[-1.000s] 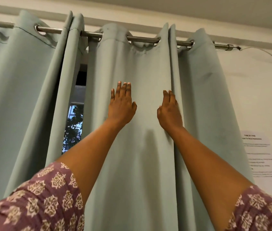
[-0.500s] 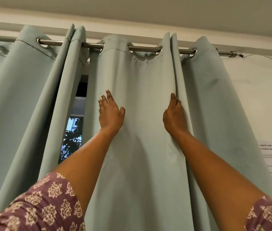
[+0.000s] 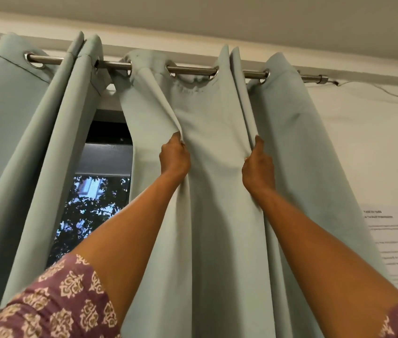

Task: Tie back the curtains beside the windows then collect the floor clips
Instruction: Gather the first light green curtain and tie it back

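We pinch a fold of the right-hand curtain (image 3: 217, 215) in each raised fist: our left hand (image 3: 174, 158) grips a pleat near the panel's inner edge, our right hand (image 3: 257, 167) another pleat beside it, flat cloth stretched between. Above, steel eyelets hang the fabric from the rod (image 3: 193, 69). Left of the grip, a gap bares the window (image 3: 95, 203); a second curtain (image 3: 22, 142) hangs beyond.

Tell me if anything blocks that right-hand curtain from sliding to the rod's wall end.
Nothing visible does. The pale green fabric curtain, gripped by both hands, hangs on the steel rod, whose short stretch to the end cap is bare.
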